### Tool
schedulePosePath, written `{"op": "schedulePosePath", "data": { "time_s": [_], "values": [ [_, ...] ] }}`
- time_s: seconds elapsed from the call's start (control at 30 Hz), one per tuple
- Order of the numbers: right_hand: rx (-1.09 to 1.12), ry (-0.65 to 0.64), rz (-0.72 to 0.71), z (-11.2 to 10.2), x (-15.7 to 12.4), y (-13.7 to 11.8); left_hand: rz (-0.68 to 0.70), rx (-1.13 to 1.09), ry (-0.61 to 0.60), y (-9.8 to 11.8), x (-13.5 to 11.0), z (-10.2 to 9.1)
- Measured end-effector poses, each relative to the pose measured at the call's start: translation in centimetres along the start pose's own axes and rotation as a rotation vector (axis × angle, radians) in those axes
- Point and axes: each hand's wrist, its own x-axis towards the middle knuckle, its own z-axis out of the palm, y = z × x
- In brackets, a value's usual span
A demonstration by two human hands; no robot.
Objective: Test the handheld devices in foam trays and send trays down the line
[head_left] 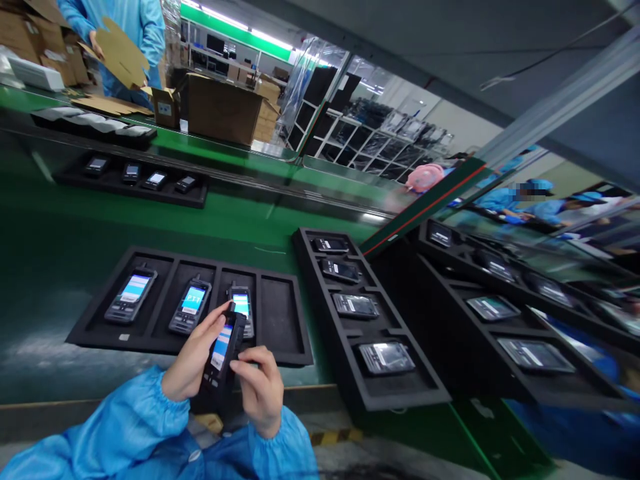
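Note:
A black handheld two-way radio (221,348) with a lit blue-and-white screen is tilted up in front of me. Wrapped round its left side is my left hand (193,357), thumb near the top. The fingers of my right hand (261,387) are bent and pinched at the radio's right edge. Just beyond lies a black foam tray (283,313) with separate compartments. Three similar radios rest in it: a left one (131,295), a middle one (191,305) showing "PTT", and a third (242,305) partly hidden behind my hands. The rightmost compartment holds nothing.
To the right stands another foam tray (320,320) of radios, with further trays (450,293) beyond. Across the green bench (240,227) is a back tray (200,200). A co-worker (120,40) handles cardboard near a box (225,110). A slanted green post (425,207) rises at right.

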Motion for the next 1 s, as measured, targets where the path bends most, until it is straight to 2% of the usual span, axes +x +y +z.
{"op": "schedulePosePath", "data": {
  "time_s": [0.13, 0.27, 0.33, 0.43, 0.53, 0.67, 0.77, 0.9, 1.0],
  "values": [
    [-0.015, 0.044, 0.108, -0.4, 0.4, -0.7, 0.041, 0.069, 0.000, 0.0, -0.3, 0.1],
    [-0.017, -0.019, 0.147, -0.5, -0.4, -1.5, 0.086, 0.048, 0.064, 0.4, -0.4, 0.3],
    [0.052, -0.011, 0.294, -0.1, -0.9, -1.5, 0.131, 0.036, 0.109, 0.5, -0.2, 0.3],
    [0.430, -0.028, 0.630, 0.9, -1.4, -1.4, 0.251, 0.038, 0.163, 0.3, 0.1, 0.1],
    [0.830, -0.158, 0.785, 1.7, -0.9, -1.7, 0.340, 0.083, 0.150, 0.0, 0.3, -0.1],
    [0.946, -0.113, 0.821, 1.7, 0.2, -2.5, 0.358, 0.219, 0.072, 0.3, 0.4, -0.3],
    [0.873, -0.080, 0.840, 0.9, 0.4, -3.0, 0.287, 0.317, -0.004, 1.1, 0.2, -0.3],
    [0.756, -0.045, 0.852, 0.3, -0.1, -3.1, 0.244, 0.327, -0.052, 1.8, -0.2, -0.4],
    [0.827, -0.003, 0.822, 0.6, -0.4, -3.0, 0.215, 0.328, -0.192, 1.7, -0.7, -0.9]
  ]
}}
